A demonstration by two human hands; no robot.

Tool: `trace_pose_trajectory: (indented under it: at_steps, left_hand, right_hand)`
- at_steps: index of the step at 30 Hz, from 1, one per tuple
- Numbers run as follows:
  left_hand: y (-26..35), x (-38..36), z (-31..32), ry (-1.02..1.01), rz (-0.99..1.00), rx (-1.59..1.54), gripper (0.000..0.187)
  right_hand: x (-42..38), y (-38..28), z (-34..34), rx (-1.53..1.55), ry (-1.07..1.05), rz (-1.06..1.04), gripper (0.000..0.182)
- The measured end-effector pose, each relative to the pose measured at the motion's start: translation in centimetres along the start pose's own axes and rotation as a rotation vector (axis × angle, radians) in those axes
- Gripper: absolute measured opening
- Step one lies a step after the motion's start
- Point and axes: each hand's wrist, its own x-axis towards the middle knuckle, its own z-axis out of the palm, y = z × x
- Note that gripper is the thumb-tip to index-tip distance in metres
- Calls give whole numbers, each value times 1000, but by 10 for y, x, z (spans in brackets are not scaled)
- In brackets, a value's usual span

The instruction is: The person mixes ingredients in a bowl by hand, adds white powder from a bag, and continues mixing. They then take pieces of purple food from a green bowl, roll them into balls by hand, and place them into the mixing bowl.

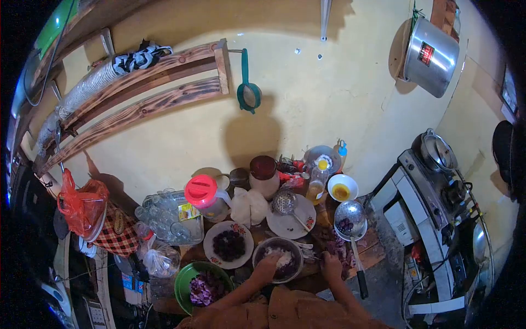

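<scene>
My left hand (267, 267) is at the left rim of a bowl (298, 263) that holds white and purplish stuff; its fingers reach over the edge and are too small to read. To the right of the bowl, my right hand (331, 265) is closed on something I cannot make out, beside purple pieces (344, 253) on the wooden table. A flowered plate (210, 254) with dark round pieces stands left of the bowl. Nearer to me on the left sits a green bowl (181, 286) of chopped purple and white pieces.
Behind the bowl are a plate (278, 226) with a skimmer, a red-lidded pitcher (204, 193), an oil bottle (316, 189) and a white bowl (353, 186). A ladle (357, 262) lies at the right, its black handle past the table edge. A stove (422, 181) stands farther right.
</scene>
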Motion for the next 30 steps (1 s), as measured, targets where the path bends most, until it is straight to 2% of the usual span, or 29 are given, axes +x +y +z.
trace_pose_trajectory:
  at_steps: [2, 4, 5, 6, 11, 13, 14, 16, 20, 23, 25, 26, 28, 30]
  left_hand:
    - [10, 3, -10, -21, -20, -51, 46]
    - [17, 2, -16, -35, -133, -113, 44]
    - [17, 2, -15, -44, -137, -118, 44]
    - [16, 3, -15, -38, -103, -104, 44]
    - [13, 2, -11, 17, -19, -96, 43]
    - [32, 4, -27, -43, -185, -268, 42]
    - [28, 3, -23, -47, -185, -269, 42]
    - [18, 1, -14, 23, -122, -145, 43]
    - [12, -1, -13, 17, -109, -167, 45]
    - [19, -2, -16, 108, -145, -223, 41]
    - [45, 2, -38, 127, -269, -315, 36]
    - [39, 0, -35, 127, -270, -314, 36]
    - [20, -3, -22, 221, -144, -35, 37]
    - [11, -4, -15, 210, -117, -50, 38]
  right_hand:
    - [1, -2, -6, 17, -21, -6, 34]
    - [1, -6, -15, 32, -47, -9, 34]
    - [2, -11, -19, 60, 19, -29, 33]
    - [4, -16, -24, 88, 87, -50, 32]
    - [3, -25, -34, 68, 47, -33, 26]
    - [3, -26, -35, 45, 32, -26, 25]
    - [4, -27, -35, 54, 32, -12, 25]
    - [1, -23, -29, 64, 28, 7, 25]
    - [2, -17, -26, -5, -15, -11, 24]
    - [0, -13, -21, -89, 22, -20, 23]
    - [0, -13, -20, -137, 45, -11, 23]
    - [0, -16, -25, -87, 32, 34, 22]
    - [1, -17, -28, -37, 19, 81, 22]
    - [2, -13, -27, -82, -119, 133, 20]
